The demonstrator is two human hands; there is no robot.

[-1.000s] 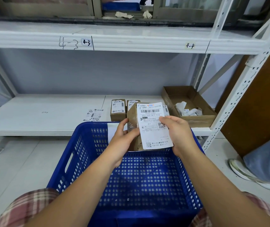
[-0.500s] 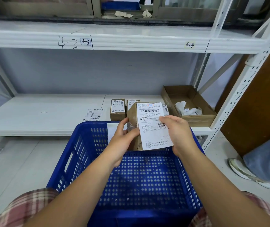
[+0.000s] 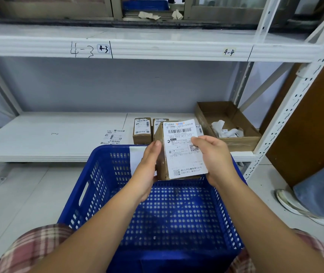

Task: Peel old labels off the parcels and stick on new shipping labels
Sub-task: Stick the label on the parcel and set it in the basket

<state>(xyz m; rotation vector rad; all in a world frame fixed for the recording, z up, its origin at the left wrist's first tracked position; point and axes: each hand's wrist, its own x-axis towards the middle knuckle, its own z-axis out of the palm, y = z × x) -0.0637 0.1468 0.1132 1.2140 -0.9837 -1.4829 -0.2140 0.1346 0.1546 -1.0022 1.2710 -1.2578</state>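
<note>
Hands [image 3: 217,158] grip brown parcel [image 3: 160,154], white barcode label [image 3: 183,152] on front.

On the shelf [image 3: 39,138], near its front edge, stood two parcels [image 3: 141,131], loose labels [image 3: 113,137] left, an open carton [image 3: 243,143] (scraps [image 3: 224,130] inside) right.

The person is wearing plaid cloth [image 3: 29,251] in dull red, cream and dark lines, showing over the legs on either side of the basket [image 3: 98,184]. The left hand [image 3: 147,170] and right hand [image 3: 216,160] are going bare, forearms uncovered above the basket.
</note>
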